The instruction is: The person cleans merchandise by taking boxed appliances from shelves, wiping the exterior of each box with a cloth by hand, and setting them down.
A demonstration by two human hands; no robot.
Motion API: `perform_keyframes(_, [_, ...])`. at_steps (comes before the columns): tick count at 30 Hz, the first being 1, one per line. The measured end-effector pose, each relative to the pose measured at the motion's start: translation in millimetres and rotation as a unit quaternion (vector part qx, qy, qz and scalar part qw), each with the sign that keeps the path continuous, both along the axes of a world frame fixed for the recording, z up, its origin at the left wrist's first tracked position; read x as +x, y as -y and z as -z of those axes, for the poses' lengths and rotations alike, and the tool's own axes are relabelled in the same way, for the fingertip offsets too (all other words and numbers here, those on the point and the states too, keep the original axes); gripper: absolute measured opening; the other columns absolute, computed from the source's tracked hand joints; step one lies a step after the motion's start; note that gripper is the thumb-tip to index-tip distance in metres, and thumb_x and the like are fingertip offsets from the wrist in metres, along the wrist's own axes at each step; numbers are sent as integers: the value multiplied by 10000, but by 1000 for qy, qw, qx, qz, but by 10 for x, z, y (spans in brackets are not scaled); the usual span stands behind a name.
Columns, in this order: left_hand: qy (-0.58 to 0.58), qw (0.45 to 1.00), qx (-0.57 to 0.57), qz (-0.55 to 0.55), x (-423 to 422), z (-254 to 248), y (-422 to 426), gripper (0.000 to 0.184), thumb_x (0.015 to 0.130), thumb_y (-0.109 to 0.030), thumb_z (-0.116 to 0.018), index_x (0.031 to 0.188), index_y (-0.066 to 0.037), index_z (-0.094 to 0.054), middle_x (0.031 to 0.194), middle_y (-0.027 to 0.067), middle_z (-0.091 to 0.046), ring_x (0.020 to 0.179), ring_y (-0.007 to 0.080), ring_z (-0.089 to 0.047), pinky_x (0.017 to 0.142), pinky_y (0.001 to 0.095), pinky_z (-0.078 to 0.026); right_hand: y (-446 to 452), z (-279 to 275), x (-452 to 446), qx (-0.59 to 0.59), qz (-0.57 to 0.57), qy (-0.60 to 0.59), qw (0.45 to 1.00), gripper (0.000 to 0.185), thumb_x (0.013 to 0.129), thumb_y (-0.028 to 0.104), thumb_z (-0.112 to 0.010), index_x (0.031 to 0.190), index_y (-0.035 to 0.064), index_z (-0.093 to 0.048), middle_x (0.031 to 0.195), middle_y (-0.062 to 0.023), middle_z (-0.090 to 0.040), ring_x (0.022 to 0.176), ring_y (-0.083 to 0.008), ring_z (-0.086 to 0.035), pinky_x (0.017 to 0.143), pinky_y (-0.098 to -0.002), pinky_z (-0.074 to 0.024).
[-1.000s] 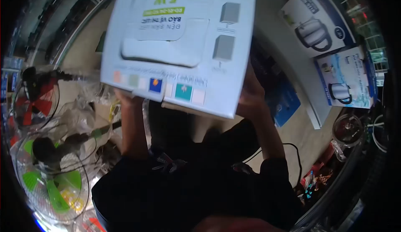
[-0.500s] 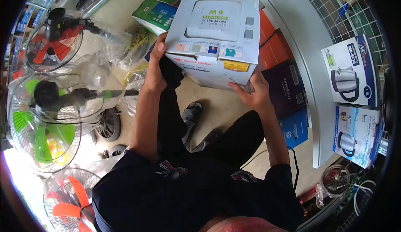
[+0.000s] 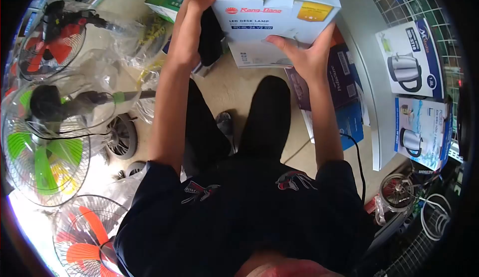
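A white LED desk lamp box (image 3: 264, 32) is held up in front of me, its printed front face turned toward me. My left hand (image 3: 192, 20) grips the left side, with the thumb near the upper corner. Around the lower right part of the box wraps my right hand (image 3: 309, 52), its thumb lying across the front face. The far fingers of both hands are hidden behind the box, and its top runs out of view.
Fans in plastic wrap, with green blades (image 3: 45, 162) and red blades (image 3: 87, 244), stand along the left. Electric kettle boxes (image 3: 409, 60) line a wire rack on the right. A green box (image 3: 167, 2) and a purple box (image 3: 339, 77) lie beyond my arms.
Both hands have moved the box up and away in the view, tilting it so that more of its front face shows. One leg has stepped forward.
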State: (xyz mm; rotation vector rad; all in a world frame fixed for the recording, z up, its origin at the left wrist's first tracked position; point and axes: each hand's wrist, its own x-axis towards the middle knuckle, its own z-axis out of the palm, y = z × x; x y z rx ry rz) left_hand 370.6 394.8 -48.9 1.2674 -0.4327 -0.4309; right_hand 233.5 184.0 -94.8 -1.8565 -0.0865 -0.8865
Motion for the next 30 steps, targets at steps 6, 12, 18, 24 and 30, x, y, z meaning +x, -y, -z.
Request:
perform_keyframes(6, [68,997,26,22,-228,443,106,467,972,-301,-632,1318,10,-593,1271,120,-630,1216,217,-555,1097,350,-404,14,204,-353,180,-62,53,980,1061,923,273,-817,1671,27,-105,1602,-202,-408,1466,-292,-450,1186,-457,-429])
perform_keyframes(12, [112,991,65,28,-355,551,105,495,961,-324,-659,1345,-19,-592,1295,109,-610,1249,209,-532,1131,342,-376,-80,-111,-541,212,92,-14,973,653,1015,194,-607,1602,16,-381,1616,-176,-430,1483,-281,-421,1231,-421,-321])
perform_keyframes(18, [103,982,-50,-151,-313,26,301,284,1007,-151,-731,1260,-33,-680,1175,59,-680,1081,136,-613,961,287,-493,-82,-118,-630,192,107,-11,976,644,987,173,-592,1582,7,-412,1584,-196,-471,1434,-301,-481,1216,-430,-340])
perform_keyframes(24, [578,792,123,154,-391,-379,1082,351,957,-117,-718,1297,-35,-692,1329,194,-670,1254,398,-632,1101,469,-496,-165,-89,-742,173,107,-18,979,653,996,212,-570,1591,-3,-410,1581,-200,-488,1433,-293,-496,1187,-405,-378])
perform_keyframes(30, [631,739,156,176,-348,-509,1045,375,957,-120,-709,1325,-49,-688,1376,183,-663,1240,417,-646,1058,456,-538,-128,-110,-895,178,121,-32,976,629,984,188,-541,1582,10,-461,1578,-204,-517,1442,-275,-506,1188,-383,-384])
